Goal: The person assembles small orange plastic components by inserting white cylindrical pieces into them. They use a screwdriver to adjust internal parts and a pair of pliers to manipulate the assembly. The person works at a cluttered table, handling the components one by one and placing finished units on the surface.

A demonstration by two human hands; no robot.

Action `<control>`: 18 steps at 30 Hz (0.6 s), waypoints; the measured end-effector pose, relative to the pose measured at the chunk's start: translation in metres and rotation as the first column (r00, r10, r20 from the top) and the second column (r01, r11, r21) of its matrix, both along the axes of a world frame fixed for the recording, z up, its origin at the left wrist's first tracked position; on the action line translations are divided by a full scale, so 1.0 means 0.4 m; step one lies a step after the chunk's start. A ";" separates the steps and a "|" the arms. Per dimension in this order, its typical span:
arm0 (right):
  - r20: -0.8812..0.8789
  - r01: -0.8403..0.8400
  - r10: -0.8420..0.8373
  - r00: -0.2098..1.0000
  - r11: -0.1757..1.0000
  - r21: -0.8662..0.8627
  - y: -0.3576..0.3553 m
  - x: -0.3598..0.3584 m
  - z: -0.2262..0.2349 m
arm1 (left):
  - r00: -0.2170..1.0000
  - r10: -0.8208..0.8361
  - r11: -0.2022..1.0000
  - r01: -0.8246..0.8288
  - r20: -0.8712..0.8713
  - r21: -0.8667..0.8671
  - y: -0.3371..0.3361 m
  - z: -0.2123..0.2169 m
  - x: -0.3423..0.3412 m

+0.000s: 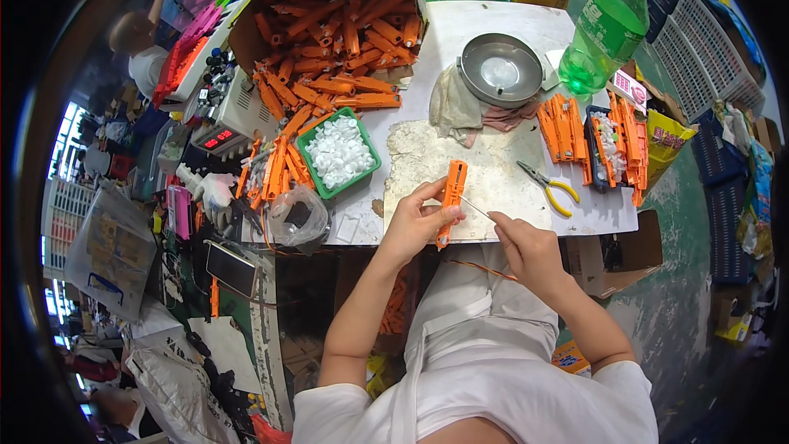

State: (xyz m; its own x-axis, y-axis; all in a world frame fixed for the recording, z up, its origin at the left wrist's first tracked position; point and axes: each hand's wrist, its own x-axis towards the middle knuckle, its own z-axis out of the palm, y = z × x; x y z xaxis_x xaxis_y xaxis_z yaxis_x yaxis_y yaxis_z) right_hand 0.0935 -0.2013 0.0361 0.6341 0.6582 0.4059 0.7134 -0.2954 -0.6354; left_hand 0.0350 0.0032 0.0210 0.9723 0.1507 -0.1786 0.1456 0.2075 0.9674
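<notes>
My left hand [415, 222] is closed on a long orange plastic housing [453, 189], held upright over the front of the worn white board [411, 156]. My right hand [530, 251] grips a thin metal rod-like tool [477, 208], its tip against or close to the housing's side. The tool's handle is hidden in my fingers. An orange and dark wire [485, 270] runs below my right hand. Pliers with yellow handles [559, 196] lie to the right. Left of the board stands a green basket [305, 148] of small white plastic pieces [339, 152].
A big box [246, 41] spills orange housings [345, 57] at the back left. A metal bowl [501, 70] sits on a cloth [454, 107]. Behind the right-hand stacks of orange parts [563, 127] is a green bottle [604, 29]. A clear plastic bag [297, 218] lies front left.
</notes>
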 end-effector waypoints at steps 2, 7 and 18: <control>-0.189 0.011 0.000 0.982 0.998 0.057 -0.002 0.002 0.004 | 1.000 0.019 0.997 -0.018 0.014 -0.068 0.008 -0.012 0.011; -0.574 -0.069 0.002 0.819 0.993 -0.094 -0.021 0.019 0.035 | 0.997 0.045 0.985 -0.035 0.055 -0.168 0.016 -0.018 0.027; -0.827 -0.131 0.022 0.561 0.989 -0.063 -0.018 0.057 0.033 | 0.996 0.042 0.996 -0.035 0.079 -0.081 -0.008 -0.015 0.026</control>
State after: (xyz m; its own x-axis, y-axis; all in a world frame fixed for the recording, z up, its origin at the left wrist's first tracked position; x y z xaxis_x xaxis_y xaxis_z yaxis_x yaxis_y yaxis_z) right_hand 0.1162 -0.2084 0.0491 0.6018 0.7230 -0.3393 -0.0802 -0.3679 -0.9264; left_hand 0.0456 -0.0002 0.0150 0.9777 0.1767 -0.1134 0.0587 0.2885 0.9557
